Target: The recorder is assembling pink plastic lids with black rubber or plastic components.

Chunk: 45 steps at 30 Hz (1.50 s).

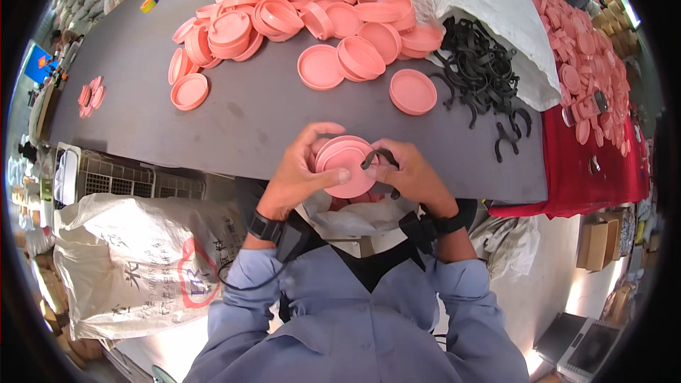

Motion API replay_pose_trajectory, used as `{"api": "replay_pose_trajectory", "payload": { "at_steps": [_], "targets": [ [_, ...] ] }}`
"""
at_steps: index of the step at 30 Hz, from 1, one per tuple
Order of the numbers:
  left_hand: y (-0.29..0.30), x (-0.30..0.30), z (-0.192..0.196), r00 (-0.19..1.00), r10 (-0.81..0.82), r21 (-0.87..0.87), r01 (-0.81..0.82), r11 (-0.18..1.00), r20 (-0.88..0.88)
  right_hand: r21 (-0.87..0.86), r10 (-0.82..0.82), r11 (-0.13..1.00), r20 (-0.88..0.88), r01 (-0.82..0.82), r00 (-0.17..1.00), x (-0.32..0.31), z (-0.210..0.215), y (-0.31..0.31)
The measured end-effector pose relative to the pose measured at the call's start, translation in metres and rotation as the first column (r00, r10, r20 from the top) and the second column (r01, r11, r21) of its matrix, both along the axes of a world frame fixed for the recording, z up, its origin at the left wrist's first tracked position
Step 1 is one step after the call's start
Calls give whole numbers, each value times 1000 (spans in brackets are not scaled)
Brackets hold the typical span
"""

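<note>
Near the table's front edge, my left hand [306, 174] is closed round a shallow round pink plastic dish [352, 183], its thumb flat on the dish's face. A second pink rim shows just behind it, so there may be more than one dish in the grip. My right hand [417, 172] pinches a curved black plastic clip [381, 159] against the dish's right edge. Whether the clip is seated on the rim I cannot tell. Below the hands, over my lap, an open white sack [347, 223] has pink pieces inside.
A large pile of pink dishes [280, 18] covers the far table [234, 124]. Black forked clips [479, 64] spill from a white sack [496, 0]. Small pink pieces [91, 97] lie left. More pink parts [582, 57] rest on red cloth [567, 177]; a printed sack [142, 262] stands lower left.
</note>
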<state>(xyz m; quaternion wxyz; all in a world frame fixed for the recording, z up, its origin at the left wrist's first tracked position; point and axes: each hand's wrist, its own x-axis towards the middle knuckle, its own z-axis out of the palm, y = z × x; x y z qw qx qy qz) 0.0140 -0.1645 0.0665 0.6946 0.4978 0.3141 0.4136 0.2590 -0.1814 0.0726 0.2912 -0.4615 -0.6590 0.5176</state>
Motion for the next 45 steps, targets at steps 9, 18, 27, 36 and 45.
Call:
{"api": "replay_pose_trajectory", "payload": {
  "at_steps": [9,18,27,36,45],
  "targets": [
    [2,7,-5,928,26,108,16,994,-372,90,-269,958,-25,271,963,-14,0,-23],
    [-16,31,-6,938,207,277,-129,952,-277,313,-445,862,88,400,891,-28,-22,-39],
    [-16,36,-1,930,236,327,-139,935,-281,334,-477,856,219,394,851,-28,-15,-45],
    [-19,28,-6,945,232,237,-178,955,-229,537,-499,790,280,297,820,-35,-18,-48],
    [-10,22,-6,934,319,102,-306,946,-160,747,-244,664,183,27,952,-31,-11,-56]
  ]
}}
